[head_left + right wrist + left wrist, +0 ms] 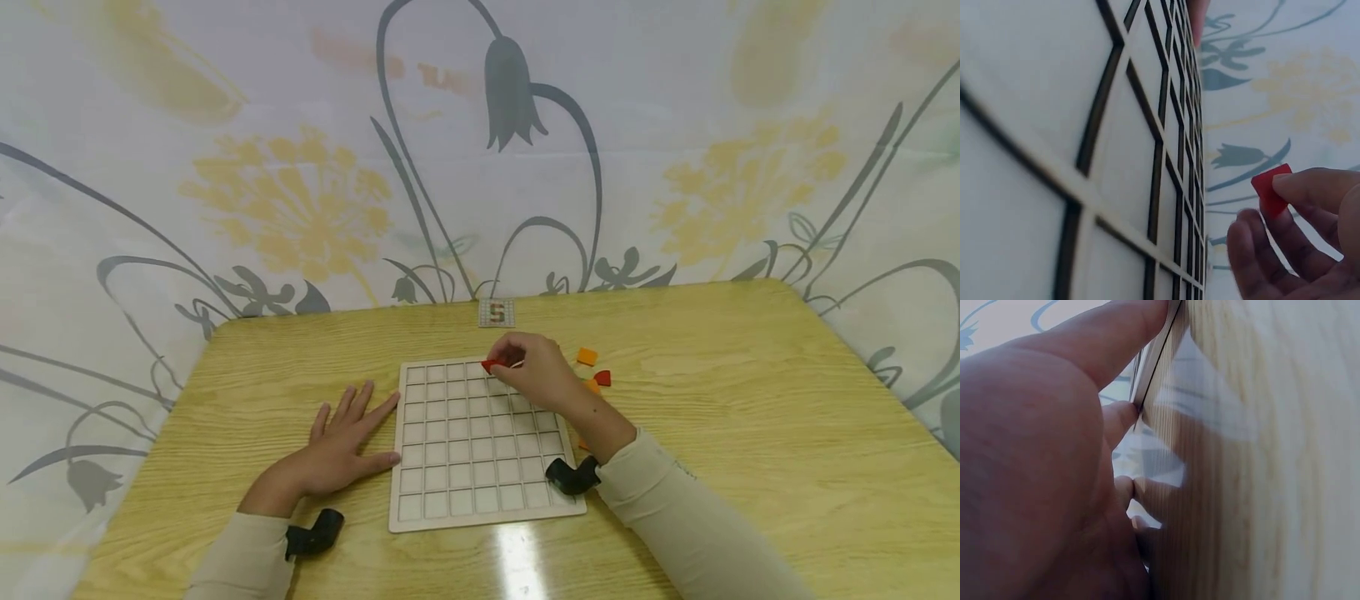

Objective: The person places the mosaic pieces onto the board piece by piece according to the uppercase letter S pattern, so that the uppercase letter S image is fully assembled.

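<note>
My right hand (534,371) pinches a small red tile (1271,187) between thumb and fingers, over the far part of a square grid board (459,429). In the head view the red tile shows near the board's far edge, partly covered by the fingers. The right wrist view has it a little off the board's surface. My left hand (341,450) lies spread on the table left of the board, its thumb and index fingertips at the board's left edge. From the left wrist, the thumb (1116,331) shows against that edge.
A small card (497,313) with an S-like pattern on a grid lies behind the board. Right of the board are an orange tile (587,357), a red rounded tile (603,378) and more orange pieces, partly hidden by my right arm. A patterned cloth (300,208) hangs behind the table.
</note>
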The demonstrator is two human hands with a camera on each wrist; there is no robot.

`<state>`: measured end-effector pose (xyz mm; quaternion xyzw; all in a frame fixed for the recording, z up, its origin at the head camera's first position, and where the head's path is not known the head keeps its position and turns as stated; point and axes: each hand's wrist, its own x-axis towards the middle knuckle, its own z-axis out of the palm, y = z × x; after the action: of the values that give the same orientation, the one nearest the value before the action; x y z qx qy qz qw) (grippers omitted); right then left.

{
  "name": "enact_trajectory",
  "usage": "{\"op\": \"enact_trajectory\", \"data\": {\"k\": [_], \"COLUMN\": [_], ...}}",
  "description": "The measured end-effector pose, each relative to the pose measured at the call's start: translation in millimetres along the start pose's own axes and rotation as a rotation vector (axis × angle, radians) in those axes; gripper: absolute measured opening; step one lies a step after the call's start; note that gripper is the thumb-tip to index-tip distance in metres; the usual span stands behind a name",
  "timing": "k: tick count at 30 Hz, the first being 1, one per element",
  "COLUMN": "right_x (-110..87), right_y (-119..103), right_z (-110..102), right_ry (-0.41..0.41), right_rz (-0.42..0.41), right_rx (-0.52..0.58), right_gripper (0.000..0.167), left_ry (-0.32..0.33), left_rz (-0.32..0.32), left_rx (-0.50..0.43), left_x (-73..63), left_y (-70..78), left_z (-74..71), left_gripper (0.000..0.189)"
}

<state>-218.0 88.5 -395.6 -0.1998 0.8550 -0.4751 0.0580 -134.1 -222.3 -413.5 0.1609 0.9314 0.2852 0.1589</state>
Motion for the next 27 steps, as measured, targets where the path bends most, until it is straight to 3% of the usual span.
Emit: {"op": "enact_trajectory", "data": {"k": [13,27], "right_x": [0.7,1.2], "right_y": [9.5,12.6], "right_z": [-1.0,1.0], "right_ry": [-0.089,-0.141], "right_rz": [0.095,0.064], "right_rx": [-0.044,-0.077], "right_gripper": [0.004,0.004], "left_ry": [-0.013,-0.004], "left_rz": [0.006,0.002], "left_rx": [-0.015,-0.008], "left_x": [-0.4,-0.8], "left_y": [-3.4,-3.0], "left_z": [-0.7,-1.3], "left_gripper": [0.083,0.083]}}
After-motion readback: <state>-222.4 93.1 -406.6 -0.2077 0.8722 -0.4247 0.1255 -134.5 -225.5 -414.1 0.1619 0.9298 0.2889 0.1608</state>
